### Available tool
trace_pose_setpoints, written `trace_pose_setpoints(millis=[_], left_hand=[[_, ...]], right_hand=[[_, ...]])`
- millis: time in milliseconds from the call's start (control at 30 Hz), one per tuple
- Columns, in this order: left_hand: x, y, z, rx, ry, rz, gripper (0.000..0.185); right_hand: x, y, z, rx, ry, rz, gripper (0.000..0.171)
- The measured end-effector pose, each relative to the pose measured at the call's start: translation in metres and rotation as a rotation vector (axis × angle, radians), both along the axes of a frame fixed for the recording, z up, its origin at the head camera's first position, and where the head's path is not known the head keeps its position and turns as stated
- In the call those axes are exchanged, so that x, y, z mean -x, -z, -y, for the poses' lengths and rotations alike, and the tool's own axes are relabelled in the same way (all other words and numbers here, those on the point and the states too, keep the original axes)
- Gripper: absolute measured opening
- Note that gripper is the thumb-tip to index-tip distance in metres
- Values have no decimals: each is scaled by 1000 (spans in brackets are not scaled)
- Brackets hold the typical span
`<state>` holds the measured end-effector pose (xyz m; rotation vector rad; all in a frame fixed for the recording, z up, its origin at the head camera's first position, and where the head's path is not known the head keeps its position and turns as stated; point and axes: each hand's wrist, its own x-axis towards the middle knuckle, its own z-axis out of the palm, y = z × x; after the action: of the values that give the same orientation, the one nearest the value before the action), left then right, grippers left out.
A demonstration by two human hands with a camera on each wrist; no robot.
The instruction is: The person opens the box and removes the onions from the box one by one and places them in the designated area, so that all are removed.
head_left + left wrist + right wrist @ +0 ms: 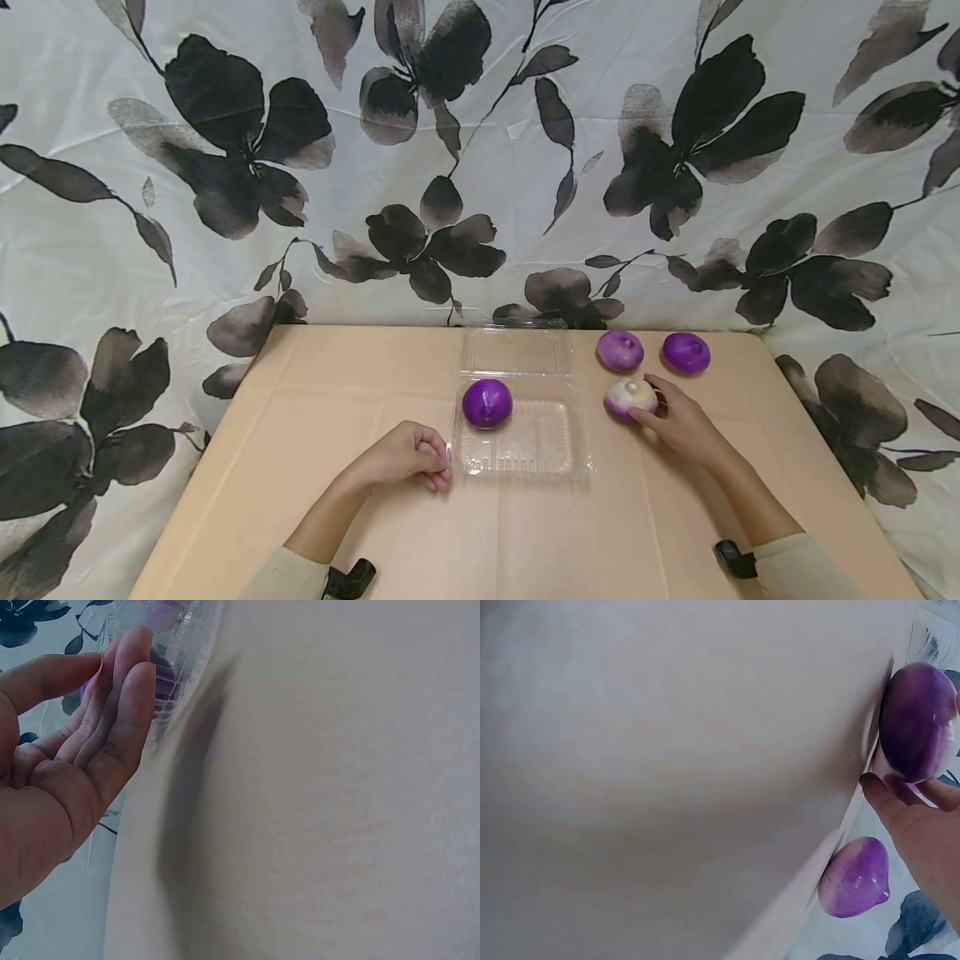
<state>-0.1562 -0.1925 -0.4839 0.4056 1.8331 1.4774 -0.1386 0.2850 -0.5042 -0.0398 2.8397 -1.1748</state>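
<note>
Nearest to me, at about 7 o'clock on the tan bench [315, 400], my left hand [408, 457] rests with its fingers curled loosely inward, the fingertips [131, 671] just touching the near-left corner of the clear plastic clamshell tray [525, 450]. From the wrist view those fingers lie close together and nearly straight against the tray's ridged edge; they press on it rather than grip it.

At about 4 o'clock my right hand [678, 425] reaches forward, fingers curved round the near side of a pale turnip [631, 397], thumb and fingers cupping it where it sits on the bench just right of the tray. This turnip is mostly whitish with a purple flush low on its side and a small stub on top.

Inside the tray, toward its back-left part, sits a deep purple turnip [487, 402], glossy and round. The tray's lid [516, 350] lies open flat behind it, at 12 o'clock.

Beyond my right hand, around 1 o'clock, two more turnips stand side by side but apart: one paler purple [619, 349], the other solid purple [686, 352]. A floral cloth [480, 167] with dark leaves hangs behind the bench.
</note>
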Motion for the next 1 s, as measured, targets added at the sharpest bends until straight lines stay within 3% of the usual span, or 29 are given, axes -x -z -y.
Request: trace_pose_setpoints(millis=[200, 333, 667, 1000], left_hand=[[1, -1, 1, 1, -3, 2, 7], [1, -2, 1, 0, -8, 9, 7], [2, -1, 1, 0, -3, 15, 7], [9, -2, 5, -11, 0, 31, 7]], right_hand=[[1, -4, -1, 3, -10, 16, 81], [0, -16, -3, -27, -10, 21, 84], [0, -59, 9, -102, -60, -275, 69], [16, -74, 53, -49, -211, -297, 76]])
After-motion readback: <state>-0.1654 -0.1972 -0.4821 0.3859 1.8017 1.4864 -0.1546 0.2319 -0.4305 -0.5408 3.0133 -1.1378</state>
